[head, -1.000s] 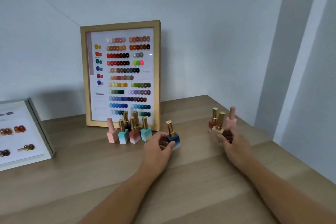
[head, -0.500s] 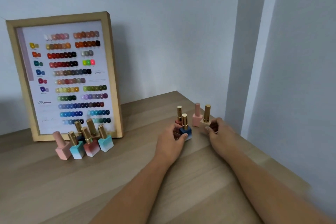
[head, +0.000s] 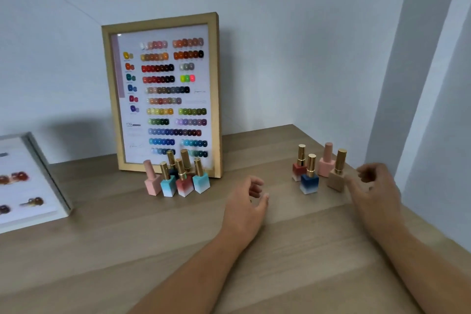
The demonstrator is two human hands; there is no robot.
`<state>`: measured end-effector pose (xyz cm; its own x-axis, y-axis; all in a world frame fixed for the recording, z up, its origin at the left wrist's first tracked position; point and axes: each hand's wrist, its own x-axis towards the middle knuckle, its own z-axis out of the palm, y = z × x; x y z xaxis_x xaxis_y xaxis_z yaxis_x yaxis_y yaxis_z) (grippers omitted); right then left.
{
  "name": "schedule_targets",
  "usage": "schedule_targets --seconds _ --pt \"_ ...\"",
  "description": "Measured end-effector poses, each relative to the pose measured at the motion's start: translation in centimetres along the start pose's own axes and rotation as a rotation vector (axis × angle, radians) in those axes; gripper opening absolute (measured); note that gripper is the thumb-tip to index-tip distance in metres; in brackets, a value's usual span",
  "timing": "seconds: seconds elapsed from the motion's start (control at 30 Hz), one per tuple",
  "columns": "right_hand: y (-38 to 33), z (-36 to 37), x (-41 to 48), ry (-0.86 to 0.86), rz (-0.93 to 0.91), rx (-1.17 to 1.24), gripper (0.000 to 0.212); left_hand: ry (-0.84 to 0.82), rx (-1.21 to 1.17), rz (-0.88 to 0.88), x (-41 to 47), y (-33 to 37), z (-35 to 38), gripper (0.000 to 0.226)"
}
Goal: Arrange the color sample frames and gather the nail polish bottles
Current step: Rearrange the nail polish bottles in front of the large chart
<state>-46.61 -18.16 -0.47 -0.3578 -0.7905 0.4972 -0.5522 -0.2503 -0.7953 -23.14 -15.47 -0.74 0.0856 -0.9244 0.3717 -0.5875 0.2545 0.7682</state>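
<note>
A wooden colour sample frame leans upright against the back wall. Several nail polish bottles stand clustered at its foot. To the right stands a second group: a blue bottle, a red bottle, a pink bottle and a beige bottle. My left hand hovers open between the two groups, holding nothing. My right hand is open just right of the beige bottle, not touching it. A white-framed sample board lies flat at the left edge.
The wooden table ends at a wall corner on the right, close behind the right group of bottles. Bare wood lies between my forearms and toward the front edge.
My left hand slid the blue bottle rightwards to the right group and let it go. Both hands have pulled back from the bottles. The view swung right, then back left.
</note>
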Motion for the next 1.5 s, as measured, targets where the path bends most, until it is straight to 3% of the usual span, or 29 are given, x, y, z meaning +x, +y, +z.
schedule_targets --seconds 0.1,0.27,0.47,0.67,0.87,1.17,1.5 --pt "-1.6 -0.1 -1.8 -0.021 -0.164 0.010 0.020 0.136 0.069 0.005 -1.4 -2.2 -4.6 0.024" --pt "-5.8 3.3 -5.5 -0.306 -0.387 0.025 0.024 0.306 0.176 -0.093 -1.9 -5.8 -9.8 0.028" --pt "-9.9 12.5 -7.4 -0.590 -0.264 0.098 0.023 0.262 0.366 -0.103 -1.0 -7.5 -11.6 0.051" --pt "-11.4 19.1 -6.5 -0.634 -0.193 0.120 0.046 0.269 0.433 -0.102 0.9 -8.3 -11.2 0.056" --pt "-11.3 21.6 -5.4 -0.687 -0.212 0.117 0.051 0.308 0.429 -0.144 2.4 -9.4 -11.0 0.038" --pt "-11.4 22.0 -5.2 -0.777 -0.212 0.071 0.024 0.304 0.330 -0.252 2.6 -9.5 -11.2 0.031" --pt "-10.2 16.1 -6.1 -0.747 -0.048 0.226 0.023 0.133 0.194 -0.138 -1.0 -6.8 -11.0 0.031"
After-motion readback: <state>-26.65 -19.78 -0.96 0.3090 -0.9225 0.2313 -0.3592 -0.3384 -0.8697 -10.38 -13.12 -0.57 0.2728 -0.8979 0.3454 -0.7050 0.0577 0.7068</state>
